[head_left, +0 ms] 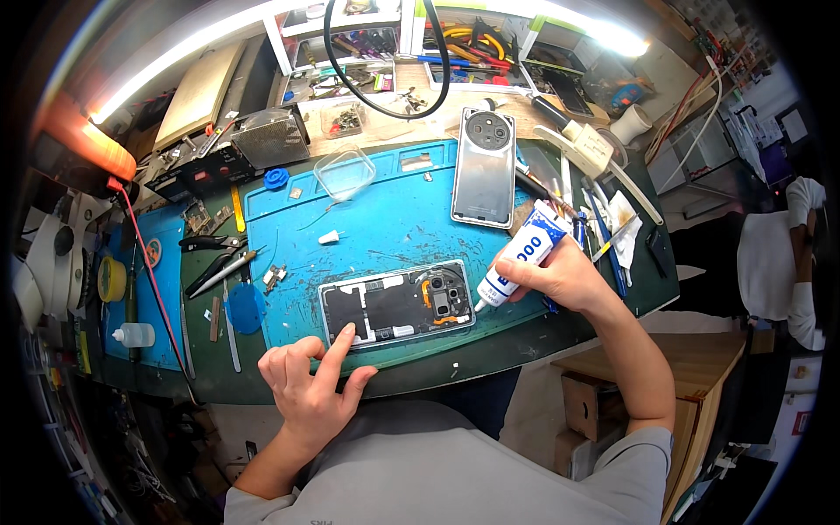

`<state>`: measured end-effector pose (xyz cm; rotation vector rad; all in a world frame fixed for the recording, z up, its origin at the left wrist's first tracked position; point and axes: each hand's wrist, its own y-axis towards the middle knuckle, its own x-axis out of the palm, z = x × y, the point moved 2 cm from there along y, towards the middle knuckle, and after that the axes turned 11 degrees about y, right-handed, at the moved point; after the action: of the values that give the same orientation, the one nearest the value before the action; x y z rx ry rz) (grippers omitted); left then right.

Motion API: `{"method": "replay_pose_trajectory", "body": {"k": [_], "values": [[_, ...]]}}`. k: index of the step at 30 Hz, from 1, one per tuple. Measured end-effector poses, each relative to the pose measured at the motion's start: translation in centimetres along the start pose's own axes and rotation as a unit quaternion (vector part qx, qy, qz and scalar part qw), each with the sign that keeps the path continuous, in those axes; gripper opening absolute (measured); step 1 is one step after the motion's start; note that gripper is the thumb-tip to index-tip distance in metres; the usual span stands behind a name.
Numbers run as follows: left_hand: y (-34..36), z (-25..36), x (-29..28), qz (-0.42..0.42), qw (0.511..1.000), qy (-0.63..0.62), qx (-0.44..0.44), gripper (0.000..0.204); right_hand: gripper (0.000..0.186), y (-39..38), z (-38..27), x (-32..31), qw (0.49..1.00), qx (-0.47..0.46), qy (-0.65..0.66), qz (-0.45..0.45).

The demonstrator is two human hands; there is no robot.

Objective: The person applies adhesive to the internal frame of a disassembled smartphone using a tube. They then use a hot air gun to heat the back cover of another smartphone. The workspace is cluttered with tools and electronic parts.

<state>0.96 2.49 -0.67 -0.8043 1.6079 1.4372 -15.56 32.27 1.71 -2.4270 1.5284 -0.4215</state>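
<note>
Tube in right hand, phone beside nozzle

One strip light glares white at upper left, another at upper right, and the blue mat lies brightly lit between them. I see both sides dimming, straight edges bowing, the corners black.

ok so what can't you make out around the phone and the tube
All in the head view:
opened phone: underside hidden, facing the blue mat
squeeze tube: middle partly covered by the right hand
nozzle tip: contact with phone too small to tell
left hand: palm hidden, facing down
</note>
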Motion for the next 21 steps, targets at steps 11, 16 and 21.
{"method": "replay_pose_trajectory", "body": {"k": [11,16,21], "values": [[0.00,0.02,0.00,0.003,1.000,0.001,-0.001,0.047,0.029,-0.02,0.36,-0.16,1.000,-0.004,-0.006,-0.010],[0.08,0.06,-0.05,0.001,1.000,0.004,-0.002,0.047,0.030,-0.02,0.43,-0.13,1.000,-0.004,-0.011,-0.010],[0.06,0.07,-0.03,-0.001,1.000,0.004,-0.001,0.047,0.033,0.03,0.51,-0.21,1.000,0.000,-0.017,-0.013]]}}
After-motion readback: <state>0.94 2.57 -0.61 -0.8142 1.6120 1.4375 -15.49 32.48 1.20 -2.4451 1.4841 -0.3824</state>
